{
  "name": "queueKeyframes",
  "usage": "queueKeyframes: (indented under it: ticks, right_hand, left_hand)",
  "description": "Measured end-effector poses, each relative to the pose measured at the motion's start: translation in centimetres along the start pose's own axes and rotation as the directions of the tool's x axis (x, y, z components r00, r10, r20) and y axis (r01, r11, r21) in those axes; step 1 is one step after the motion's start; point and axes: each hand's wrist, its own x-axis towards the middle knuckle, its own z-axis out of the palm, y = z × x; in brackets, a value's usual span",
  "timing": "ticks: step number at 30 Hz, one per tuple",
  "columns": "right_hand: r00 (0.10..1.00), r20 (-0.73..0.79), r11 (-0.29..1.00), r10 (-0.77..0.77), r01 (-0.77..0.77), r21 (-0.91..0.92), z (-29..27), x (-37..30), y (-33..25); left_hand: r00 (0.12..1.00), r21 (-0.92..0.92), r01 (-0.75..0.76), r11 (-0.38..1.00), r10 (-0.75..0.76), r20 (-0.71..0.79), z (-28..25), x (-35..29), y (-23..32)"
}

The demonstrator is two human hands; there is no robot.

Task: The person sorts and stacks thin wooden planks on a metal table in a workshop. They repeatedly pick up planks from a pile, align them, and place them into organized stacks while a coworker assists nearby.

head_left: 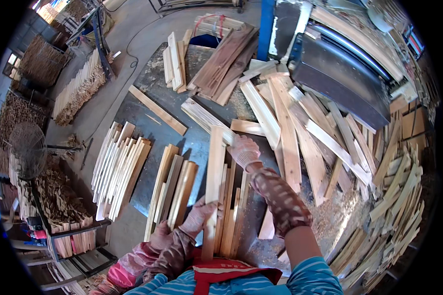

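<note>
My left hand (pixel 199 217), in a pale glove and brown sleeve, is closed around the lower part of a light wooden board (pixel 214 162) standing lengthwise in front of my body. My right hand (pixel 244 151), gloved with a spotted brown sleeve, is closed at the near end of another board (pixel 202 114), which slants away to the far left. The two boards meet or overlap beside my right fingers. Several narrow strips (pixel 229 216) lie beneath and right of the first board. A second gloved hand (pixel 161 237) in a pink sleeve, seemingly another person's, is by a small row of strips (pixel 168 187).
Sorted strips (pixel 118 169) lie on the dark table's left side, near a single strip (pixel 157 110). Darker planks (pixel 224 61) are stacked at the back. Loose boards (pixel 285 128) pile up below a dark machine (pixel 342 73). Offcuts (pixel 394 196) heap at right; a fan (pixel 28 150) stands left.
</note>
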Motion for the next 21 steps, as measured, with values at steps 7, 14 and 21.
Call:
queueKeyframes:
  ticks: [7,14,21]
  right_hand:
    - [0.974,-0.216,0.970,0.069,-0.015,0.241,7.0,6.6,0.6]
    - [0.982,-0.123,0.977,-0.144,0.122,-0.174,3.3,6.3,2.4]
    - [0.993,0.110,0.983,-0.044,0.063,-0.174,-0.2,2.5,3.2]
  left_hand:
    - [0.996,-0.004,0.085,0.996,-0.085,-0.004,1.2,0.3,-0.8]
    - [0.992,0.025,0.098,0.995,-0.095,-0.084,2.8,0.5,-0.1]
    - [0.991,0.004,-0.023,1.000,0.023,-0.129,1.7,0.1,-1.0]
